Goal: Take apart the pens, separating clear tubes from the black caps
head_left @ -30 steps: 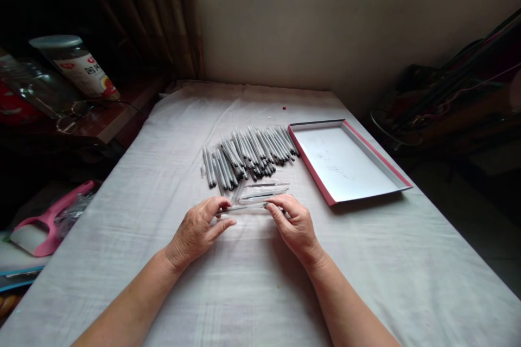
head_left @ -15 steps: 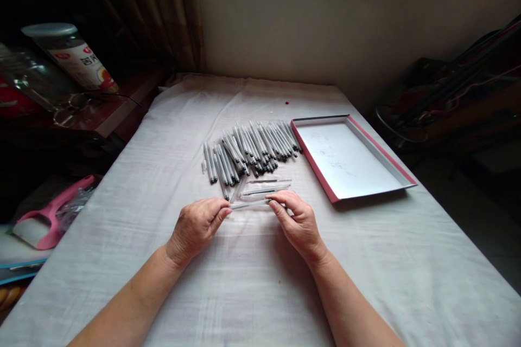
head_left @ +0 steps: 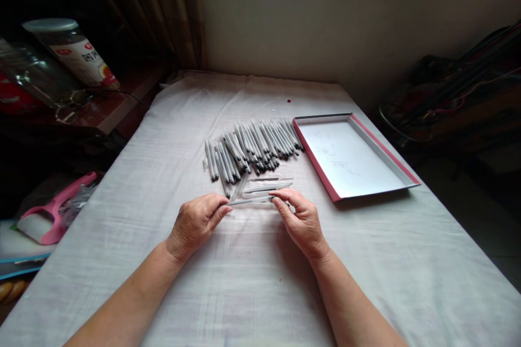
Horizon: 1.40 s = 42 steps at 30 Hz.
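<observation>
A slim pen (head_left: 252, 200) with a clear barrel and a greyish core stretches level between my two hands. Its left end is pinched by thumb and forefinger of my left hand (head_left: 200, 222). My right hand (head_left: 299, 219) grips the other end, where a dark tip shows at the fingers. Just beyond the held pen lie several loose clear pen parts (head_left: 264, 187) and a thin dark refill (head_left: 271, 179). Farther back is a wide pile of clear pens (head_left: 254, 146), their black ends mostly toward me.
A shallow white-lined box lid (head_left: 337, 198) with pink sides lies right of the pile. On the left, a wooden surface holds a labelled jar (head_left: 91, 62) and glasses (head_left: 71, 105). Below it is a pink-handled object (head_left: 57, 211). A pale cloth (head_left: 244, 293) covers the table.
The view has shifted slightly. My hands are a little farther apart, showing slightly more of the pen between them; both still grip it.
</observation>
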Each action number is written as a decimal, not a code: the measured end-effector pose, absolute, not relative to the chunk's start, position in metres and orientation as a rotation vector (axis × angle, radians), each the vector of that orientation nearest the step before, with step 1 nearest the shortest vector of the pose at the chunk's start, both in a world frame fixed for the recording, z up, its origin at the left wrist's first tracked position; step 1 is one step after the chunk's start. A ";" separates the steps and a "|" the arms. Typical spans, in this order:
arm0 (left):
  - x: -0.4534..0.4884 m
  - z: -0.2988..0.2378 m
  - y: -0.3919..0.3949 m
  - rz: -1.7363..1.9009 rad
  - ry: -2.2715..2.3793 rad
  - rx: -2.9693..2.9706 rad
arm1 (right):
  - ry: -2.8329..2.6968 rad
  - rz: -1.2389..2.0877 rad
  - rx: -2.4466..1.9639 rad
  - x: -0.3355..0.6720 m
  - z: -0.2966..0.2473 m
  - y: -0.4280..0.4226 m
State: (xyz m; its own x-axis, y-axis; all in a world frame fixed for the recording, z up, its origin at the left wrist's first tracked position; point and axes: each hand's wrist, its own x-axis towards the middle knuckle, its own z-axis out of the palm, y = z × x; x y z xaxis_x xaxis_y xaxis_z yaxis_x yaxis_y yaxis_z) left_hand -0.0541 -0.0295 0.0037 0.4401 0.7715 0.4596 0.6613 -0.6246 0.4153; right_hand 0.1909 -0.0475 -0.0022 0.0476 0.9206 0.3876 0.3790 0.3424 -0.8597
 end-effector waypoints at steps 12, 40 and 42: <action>-0.056 0.003 -0.029 1.005 1.268 2.472 | -1.473 0.648 -1.258 0.191 -0.003 -0.048; -0.057 0.003 -0.029 0.994 1.241 2.420 | -1.461 0.655 -1.267 0.193 -0.003 -0.047; -0.058 0.004 -0.028 0.943 1.246 2.424 | -1.477 0.656 -1.251 0.194 -0.001 -0.047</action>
